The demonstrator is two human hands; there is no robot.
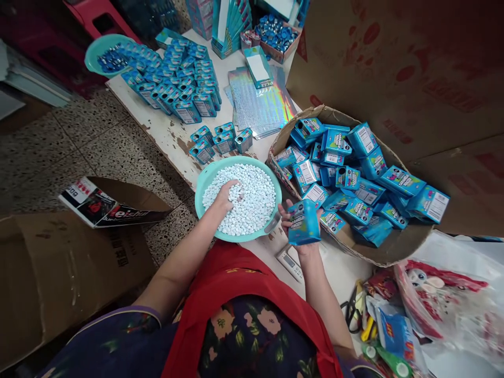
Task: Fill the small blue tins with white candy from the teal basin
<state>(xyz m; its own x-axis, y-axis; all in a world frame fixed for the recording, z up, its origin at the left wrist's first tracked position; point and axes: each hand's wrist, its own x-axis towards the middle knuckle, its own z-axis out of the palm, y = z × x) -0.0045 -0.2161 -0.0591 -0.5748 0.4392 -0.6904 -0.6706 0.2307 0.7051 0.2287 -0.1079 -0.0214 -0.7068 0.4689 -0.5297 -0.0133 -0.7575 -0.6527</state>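
Observation:
My left hand (228, 195) is in a turquoise bowl (200, 202) full of small white candies (252, 207), its curled fingers holding a scoop of them. A blue printed candy box (304, 223) is in my right hand (285, 216), just right of the bowl's rim; the box is slightly blurred. Behind the bowl stands a small group of similar boxes (224, 142) with round holes on top. To the right, a cut-down carton (378, 257) holds many more blue boxes (334, 144), lying jumbled.
Rows of upright boxes (177, 79) fill the table's far left, beside a bowl of blue caps (112, 58). Shiny silver sheets (260, 100) lie at the back. Scissors (356, 310) and plastic bags (449, 304) are at lower right. A large cardboard wall (394, 68) rises behind the carton.

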